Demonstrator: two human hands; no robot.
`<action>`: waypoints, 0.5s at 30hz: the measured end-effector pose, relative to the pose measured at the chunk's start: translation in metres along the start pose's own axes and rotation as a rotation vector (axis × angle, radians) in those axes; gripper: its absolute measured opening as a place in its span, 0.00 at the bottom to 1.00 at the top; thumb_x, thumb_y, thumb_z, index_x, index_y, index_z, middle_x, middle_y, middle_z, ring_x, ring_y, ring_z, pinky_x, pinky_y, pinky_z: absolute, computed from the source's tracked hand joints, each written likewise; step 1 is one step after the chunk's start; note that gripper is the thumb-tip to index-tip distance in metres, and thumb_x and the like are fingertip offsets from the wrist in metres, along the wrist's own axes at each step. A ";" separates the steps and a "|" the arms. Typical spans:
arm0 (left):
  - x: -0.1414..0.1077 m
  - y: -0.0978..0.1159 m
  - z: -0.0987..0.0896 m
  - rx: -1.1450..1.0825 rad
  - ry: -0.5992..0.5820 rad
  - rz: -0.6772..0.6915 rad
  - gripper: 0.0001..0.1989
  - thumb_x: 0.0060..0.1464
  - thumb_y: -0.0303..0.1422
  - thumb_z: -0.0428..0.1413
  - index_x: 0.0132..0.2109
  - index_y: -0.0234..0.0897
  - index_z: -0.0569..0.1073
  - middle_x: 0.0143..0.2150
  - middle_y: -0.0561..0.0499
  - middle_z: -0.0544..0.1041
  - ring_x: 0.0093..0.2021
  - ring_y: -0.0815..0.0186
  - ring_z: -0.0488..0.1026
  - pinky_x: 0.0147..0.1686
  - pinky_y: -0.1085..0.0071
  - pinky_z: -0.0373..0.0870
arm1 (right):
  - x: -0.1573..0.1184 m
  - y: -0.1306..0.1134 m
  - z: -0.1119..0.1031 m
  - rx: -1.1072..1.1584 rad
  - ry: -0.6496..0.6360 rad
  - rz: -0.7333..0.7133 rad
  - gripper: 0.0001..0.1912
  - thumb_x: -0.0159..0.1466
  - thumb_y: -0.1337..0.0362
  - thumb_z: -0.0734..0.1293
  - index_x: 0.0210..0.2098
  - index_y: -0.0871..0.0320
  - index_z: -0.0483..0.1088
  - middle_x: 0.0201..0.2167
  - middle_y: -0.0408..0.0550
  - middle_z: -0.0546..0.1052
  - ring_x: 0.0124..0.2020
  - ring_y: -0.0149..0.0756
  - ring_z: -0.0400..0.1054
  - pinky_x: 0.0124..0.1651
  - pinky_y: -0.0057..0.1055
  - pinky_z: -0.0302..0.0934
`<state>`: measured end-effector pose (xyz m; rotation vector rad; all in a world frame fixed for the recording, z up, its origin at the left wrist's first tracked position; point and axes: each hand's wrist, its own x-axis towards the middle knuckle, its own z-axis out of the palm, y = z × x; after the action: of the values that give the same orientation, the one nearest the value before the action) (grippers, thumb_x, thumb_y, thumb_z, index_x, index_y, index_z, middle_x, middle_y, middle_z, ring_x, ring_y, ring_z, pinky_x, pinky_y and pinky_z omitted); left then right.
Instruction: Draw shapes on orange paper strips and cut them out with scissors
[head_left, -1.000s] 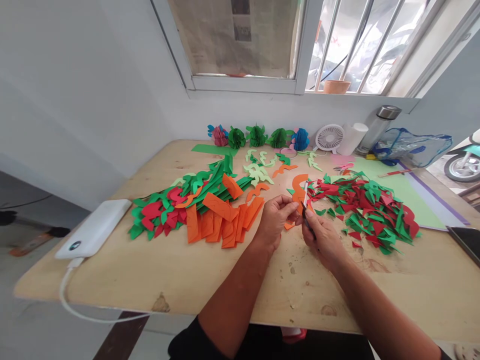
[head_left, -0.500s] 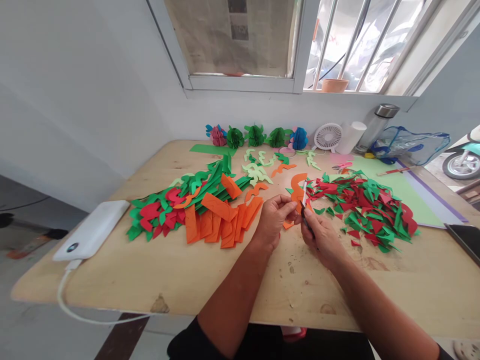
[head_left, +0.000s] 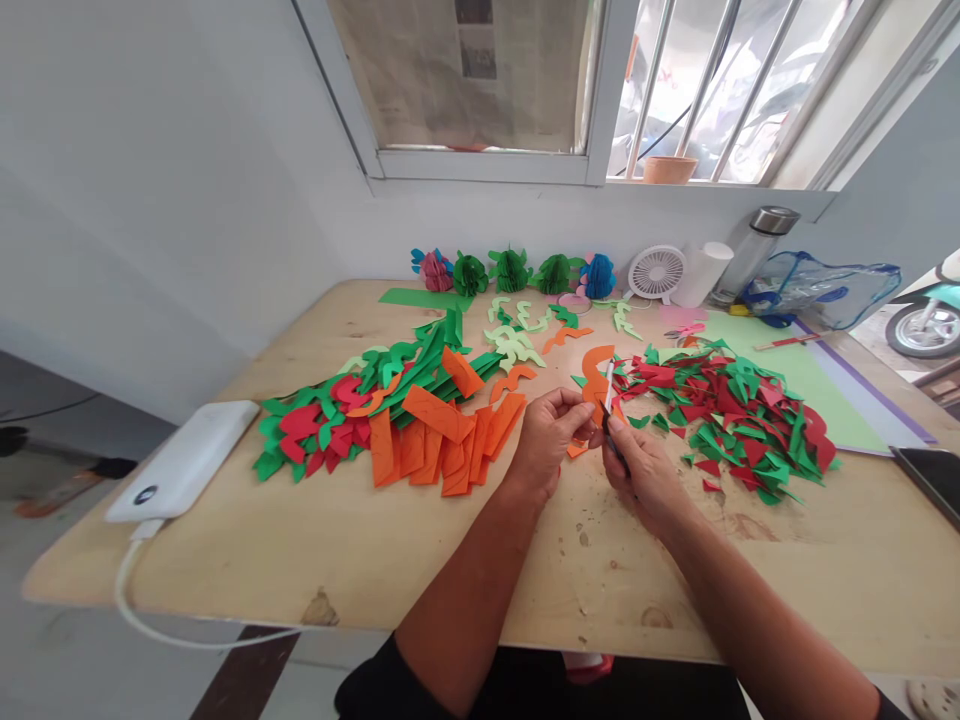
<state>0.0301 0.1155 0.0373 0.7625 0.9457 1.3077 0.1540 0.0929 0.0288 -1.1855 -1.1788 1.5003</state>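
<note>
My left hand (head_left: 551, 438) pinches a curved orange paper piece (head_left: 596, 372) over the middle of the table. Closed around black-handled scissors (head_left: 616, 447), my right hand (head_left: 643, 470) is close beside it, and the blades lie against the orange paper. Left of my hands are folded orange paper strips (head_left: 439, 415), overlapping a pile of green and red cut shapes (head_left: 315, 425). A heap of red and green paper scraps (head_left: 742, 420) lies to the right. Small orange and pale green cut shapes (head_left: 514, 345) rest beyond my hands.
A white power bank (head_left: 187, 455) with a cable sits at the table's left edge. Paper honeycomb figures (head_left: 512, 270), a small white fan (head_left: 656, 274), a glass bottle (head_left: 754, 255) and a clear pouch (head_left: 825, 288) line the back. A phone (head_left: 930, 480) lies at the right edge.
</note>
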 end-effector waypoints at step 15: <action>-0.001 0.001 0.001 0.001 -0.006 -0.005 0.09 0.40 0.34 0.61 0.26 0.36 0.69 0.19 0.56 0.70 0.21 0.72 0.65 0.28 0.72 0.63 | 0.001 0.001 -0.001 -0.003 0.018 0.001 0.29 0.57 0.38 0.64 0.17 0.55 0.58 0.09 0.35 0.54 0.13 0.23 0.41 0.17 0.26 0.34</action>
<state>0.0303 0.1147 0.0382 0.7635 0.9430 1.3004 0.1543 0.0939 0.0273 -1.1990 -1.1687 1.4865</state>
